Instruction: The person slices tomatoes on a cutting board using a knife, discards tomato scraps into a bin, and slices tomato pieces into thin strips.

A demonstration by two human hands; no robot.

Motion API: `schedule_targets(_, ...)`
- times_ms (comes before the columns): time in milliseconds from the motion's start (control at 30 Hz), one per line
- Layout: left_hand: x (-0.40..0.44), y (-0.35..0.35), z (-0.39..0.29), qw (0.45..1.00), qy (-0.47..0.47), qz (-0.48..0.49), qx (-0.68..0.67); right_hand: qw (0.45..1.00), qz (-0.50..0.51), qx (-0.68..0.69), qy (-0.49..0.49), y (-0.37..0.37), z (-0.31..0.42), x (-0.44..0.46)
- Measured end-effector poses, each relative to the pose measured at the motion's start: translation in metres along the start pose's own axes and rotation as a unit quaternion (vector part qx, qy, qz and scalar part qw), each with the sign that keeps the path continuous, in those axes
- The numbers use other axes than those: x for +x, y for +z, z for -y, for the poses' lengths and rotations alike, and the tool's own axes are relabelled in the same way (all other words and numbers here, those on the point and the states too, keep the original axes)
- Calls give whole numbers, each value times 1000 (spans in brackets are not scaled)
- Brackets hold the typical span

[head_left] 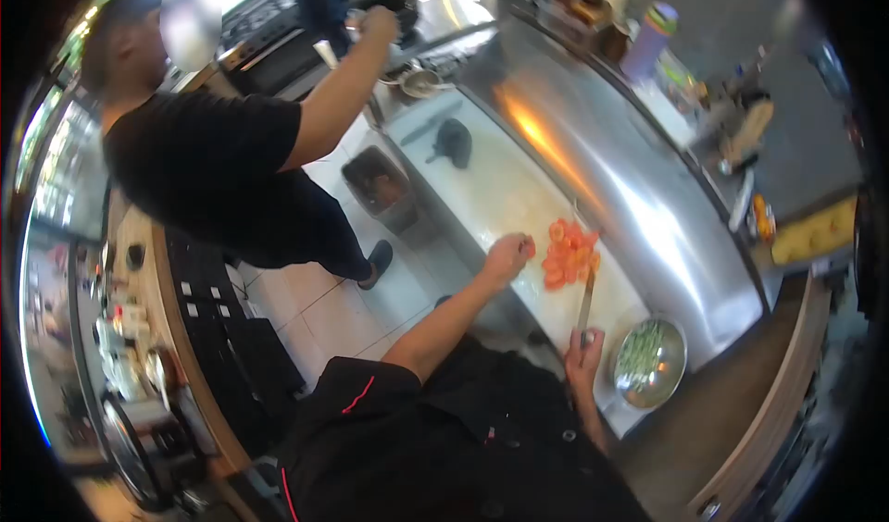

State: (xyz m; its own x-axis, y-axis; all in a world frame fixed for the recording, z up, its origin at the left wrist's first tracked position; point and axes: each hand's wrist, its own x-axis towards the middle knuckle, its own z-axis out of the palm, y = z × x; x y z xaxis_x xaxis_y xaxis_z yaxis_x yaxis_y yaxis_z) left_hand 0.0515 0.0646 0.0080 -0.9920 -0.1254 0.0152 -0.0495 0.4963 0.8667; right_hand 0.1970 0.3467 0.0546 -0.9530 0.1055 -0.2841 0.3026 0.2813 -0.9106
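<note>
My right hand (583, 355) is wrapped round the handle of a knife (587, 304). Its blade points away from me, with the tip at a pile of cut tomatoes (567, 255) on the long white cutting board (519, 203). Left of that pile, my left hand (507, 259) is closed over the board, pinching a red piece of tomato (528, 246) at its fingertips. A metal bowl (679, 374) of chopped pale green vegetable (641, 354) stands to the right of my right hand, at the near end of the board.
A co-worker in black (213, 161) stands at the left, one arm reaching toward a dark pan (400, 13). Farther up the board lies a dark object (452, 141). A bin (378, 184) stands below the board's left edge. A purple bottle (650, 41) is on the back ledge.
</note>
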Motion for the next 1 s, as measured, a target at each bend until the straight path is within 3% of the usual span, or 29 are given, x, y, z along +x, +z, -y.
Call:
schedule_targets(33, 9, 2, 15, 999, 28, 24, 30, 996, -9, 33, -80, 12, -34, 16)
schedule_targets(67, 15, 9, 42, 994, 92, 27, 62, 986, -26, 37, -159, 30, -19, 19)
schedule_targets(100, 21, -8, 34, 972, 141, 115, 151, 996, 28, -78, -40, 36, 33, 10)
schedule_targets(133, 26, -7, 42, 967, 152, 126, 160, 988, 2, -129, -84, 51, 57, 11)
schedule_targets(200, 20, -36, 22, 965, 223, 81, 116, 981, -20, -179, -75, 75, 72, 24)
schedule_targets(367, 39, -62, 19, 949, 187, 254, 3, 966, -35, -252, -45, 116, 71, 51)
schedule_targets(467, 57, -57, 23, 916, 235, 323, 46, 967, -47, -249, -20, 122, 79, 52)
schedule_targets(533, 68, -49, 28, 860, 455, 208, 96, 970, -89, -228, 3, 118, 81, 47)
schedule_targets(633, 66, -41, 28, 876, 436, 196, 66, 981, -125, -137, 52, 98, 86, 27)
schedule_targets(733, 44, -10, 18, 868, 409, 267, 85, 974, -180, -106, 87, 68, 80, 1)
schedule_targets(833, 4, 40, -15, 861, 420, 282, 55, 959, -234, -143, 77, 43, 28, -10)
schedule_targets(900, -12, 66, -26, 842, 427, 329, -19, 959, -230, -150, 69, 26, 19, -16)
schedule_targets(933, -18, 75, -29, 847, 378, 375, 6, 959, -217, -160, 89, 18, 22, -19)
schedule_targets(1000, -20, 86, -29, 844, 380, 379, 1, 956, -209, -169, 113, 4, 15, -22)
